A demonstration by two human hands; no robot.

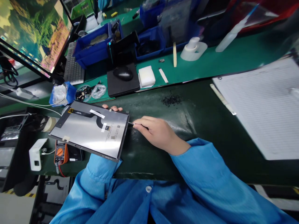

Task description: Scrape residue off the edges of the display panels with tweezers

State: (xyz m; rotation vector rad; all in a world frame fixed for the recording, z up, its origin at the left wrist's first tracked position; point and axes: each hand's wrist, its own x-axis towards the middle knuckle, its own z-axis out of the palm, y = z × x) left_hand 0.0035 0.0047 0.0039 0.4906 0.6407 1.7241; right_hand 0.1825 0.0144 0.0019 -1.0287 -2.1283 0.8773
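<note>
A flat, silver rectangular display panel (79, 132) was held tilted, gripped from beneath by the left fingertips (112, 108) — while a slim steel pick (131, 123) was kept low and flat against its edge, pinched narrowly in the right hand (158, 133), over a dark green rubber mat (187, 161).

Silver tablet panel (88, 129), tilted, tweezers (132, 123) at edge

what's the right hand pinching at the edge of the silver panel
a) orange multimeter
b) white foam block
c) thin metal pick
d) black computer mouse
C: the right hand pinches a thin metal pick, its tip at the edge of the silver rectangular panel.
</note>
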